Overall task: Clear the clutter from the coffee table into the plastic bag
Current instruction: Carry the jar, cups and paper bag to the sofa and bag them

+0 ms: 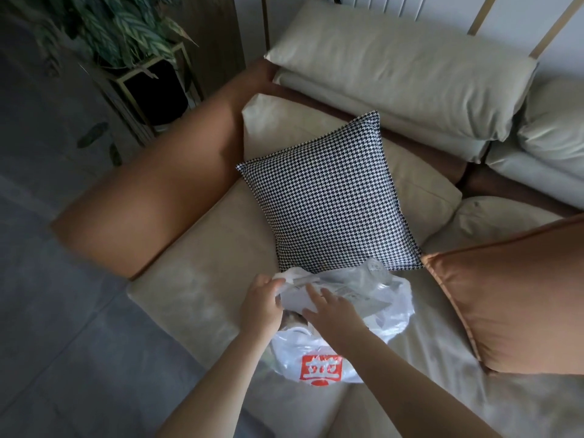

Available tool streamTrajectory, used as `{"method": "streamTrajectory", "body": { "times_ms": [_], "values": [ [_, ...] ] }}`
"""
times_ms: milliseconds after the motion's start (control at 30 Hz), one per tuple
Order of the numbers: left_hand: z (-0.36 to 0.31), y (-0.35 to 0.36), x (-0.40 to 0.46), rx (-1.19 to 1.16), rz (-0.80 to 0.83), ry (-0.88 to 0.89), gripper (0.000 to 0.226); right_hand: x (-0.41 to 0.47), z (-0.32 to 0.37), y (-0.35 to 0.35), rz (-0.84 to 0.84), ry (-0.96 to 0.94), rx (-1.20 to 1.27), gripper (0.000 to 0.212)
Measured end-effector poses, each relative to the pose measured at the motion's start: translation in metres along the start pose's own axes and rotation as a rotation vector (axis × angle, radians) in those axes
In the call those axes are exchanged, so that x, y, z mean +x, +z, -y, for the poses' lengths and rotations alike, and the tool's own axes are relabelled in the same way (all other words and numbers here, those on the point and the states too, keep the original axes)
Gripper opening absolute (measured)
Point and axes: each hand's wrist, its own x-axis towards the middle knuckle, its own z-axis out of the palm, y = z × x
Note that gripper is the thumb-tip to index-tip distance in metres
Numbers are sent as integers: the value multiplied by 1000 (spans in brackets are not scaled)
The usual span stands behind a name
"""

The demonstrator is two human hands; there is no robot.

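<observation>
Both forearms bare, no sleeves; left hand, right hand ungloved.

A white plastic bag with a red printed logo lies on the near part of a beige sofa seat, and through its thin film a clear bottle and papers show dimly (what else it holds is too blurred to tell). The left hand pinches the bag's bunched rim at the left, while the right hand rests on it with fingers spread. Just beyond stands a houndstooth cushion, with an orange cushion to the right, a tan armrest to the left, and a potted plant at far left.
</observation>
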Motion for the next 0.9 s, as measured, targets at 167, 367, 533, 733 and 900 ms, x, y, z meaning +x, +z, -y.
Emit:
{"method": "streamTrajectory", "body": {
  "times_ms": [167,367,533,733,900],
  "values": [
    [-29,-9,-2,-113,16,88,24,-13,-13,14,-74,28,178,68],
    [-61,-7,-2,-91,99,67,52,-39,-45,35,-112,236,279,68],
    [-69,2,-3,129,10,65,24,-56,-81,58,-8,352,285,61],
    [-88,19,4,107,-48,38,26,-54,-106,65,12,444,385,59],
    [-89,37,4,93,-96,28,22,-35,-120,73,60,573,436,62]
  ]
}}
